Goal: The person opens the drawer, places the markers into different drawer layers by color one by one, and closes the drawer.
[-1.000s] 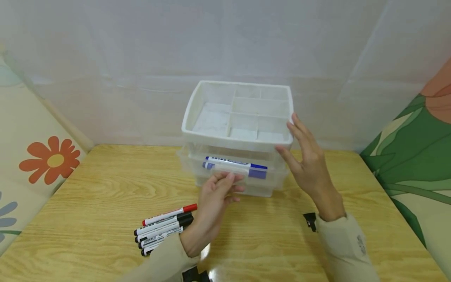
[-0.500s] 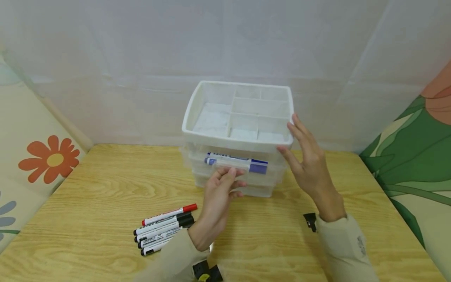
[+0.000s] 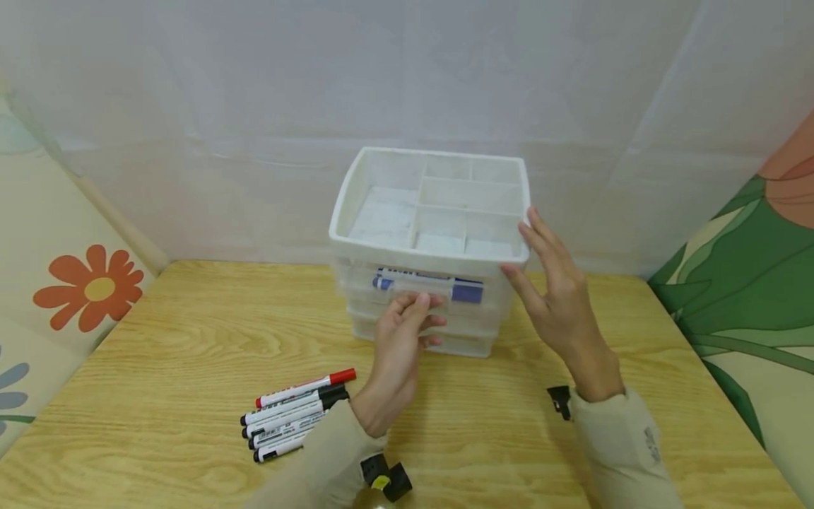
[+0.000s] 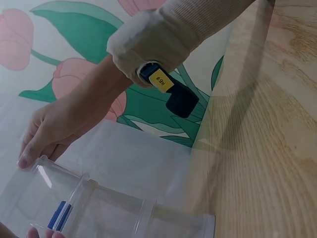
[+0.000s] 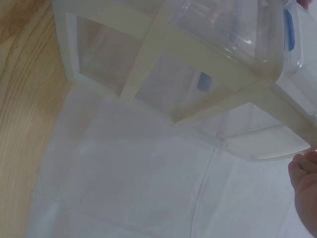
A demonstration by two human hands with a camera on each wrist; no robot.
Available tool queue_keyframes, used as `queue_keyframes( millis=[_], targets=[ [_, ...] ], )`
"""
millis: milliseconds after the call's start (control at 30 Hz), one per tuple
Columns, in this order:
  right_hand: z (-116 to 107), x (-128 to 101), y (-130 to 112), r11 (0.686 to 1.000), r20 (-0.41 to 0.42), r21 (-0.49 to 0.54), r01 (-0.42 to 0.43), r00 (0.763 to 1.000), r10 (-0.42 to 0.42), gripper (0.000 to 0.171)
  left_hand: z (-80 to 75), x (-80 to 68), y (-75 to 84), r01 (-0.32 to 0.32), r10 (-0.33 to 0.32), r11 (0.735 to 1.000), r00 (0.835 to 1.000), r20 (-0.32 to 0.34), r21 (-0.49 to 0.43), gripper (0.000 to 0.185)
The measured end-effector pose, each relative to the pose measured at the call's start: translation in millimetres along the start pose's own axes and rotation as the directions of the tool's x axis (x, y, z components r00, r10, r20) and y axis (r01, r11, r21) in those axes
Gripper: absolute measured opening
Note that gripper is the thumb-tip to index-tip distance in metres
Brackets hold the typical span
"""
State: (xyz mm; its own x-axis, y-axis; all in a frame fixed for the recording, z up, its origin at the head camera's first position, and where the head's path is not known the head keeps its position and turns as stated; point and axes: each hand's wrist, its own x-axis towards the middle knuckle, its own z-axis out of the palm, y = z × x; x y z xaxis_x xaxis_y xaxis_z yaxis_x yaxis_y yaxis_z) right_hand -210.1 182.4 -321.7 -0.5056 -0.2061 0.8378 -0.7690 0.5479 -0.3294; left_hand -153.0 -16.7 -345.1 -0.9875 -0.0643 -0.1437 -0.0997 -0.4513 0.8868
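Note:
A translucent white drawer organizer stands at the back of the wooden table, with a divided tray on top. Its top drawer holds blue markers, also seen through the plastic as blue markers. My left hand is at the drawer's front, fingertips pressing against its handle. My right hand lies flat, fingers straight, against the organizer's right front corner; the left wrist view shows this right hand at the rim. The right wrist view looks along the organizer from low down.
Several markers, black-capped and one red-capped, lie side by side on the table at the front left. A white sheet covers the wall behind. Flower-patterned panels stand left and right of the table.
The top drawer, which stuck out a second ago, has slid back into the organizer under my left hand. My right hand has stayed against the organizer's side.

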Motion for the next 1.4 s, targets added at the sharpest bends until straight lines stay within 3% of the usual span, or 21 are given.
queue_keyframes(
  millis=[400, 933, 1400],
  targets=[
    [0.5, 0.2, 0.1, 1.0, -0.002, 0.0, 0.008, 1.0, -0.008, 0.065, 2.7, 7.7, 2.0, 0.006, -0.005, 0.999, 0.999, -0.032, 0.037, 0.012],
    [1.4, 0.9, -0.3, 1.0, -0.011, -0.006, 0.022, 1.0, -0.022, 0.066, -1.1, 13.7, -0.5, -0.003, 0.003, 1.0, 0.997, -0.074, -0.006, 0.015],
    [1.7, 1.7, 0.3, 1.0, -0.017, 0.005, 0.021, 1.0, -0.021, 0.067, 5.4, 8.2, -21.3, -0.048, 0.048, 0.999, 0.982, -0.182, 0.007, 0.009]
  ],
)
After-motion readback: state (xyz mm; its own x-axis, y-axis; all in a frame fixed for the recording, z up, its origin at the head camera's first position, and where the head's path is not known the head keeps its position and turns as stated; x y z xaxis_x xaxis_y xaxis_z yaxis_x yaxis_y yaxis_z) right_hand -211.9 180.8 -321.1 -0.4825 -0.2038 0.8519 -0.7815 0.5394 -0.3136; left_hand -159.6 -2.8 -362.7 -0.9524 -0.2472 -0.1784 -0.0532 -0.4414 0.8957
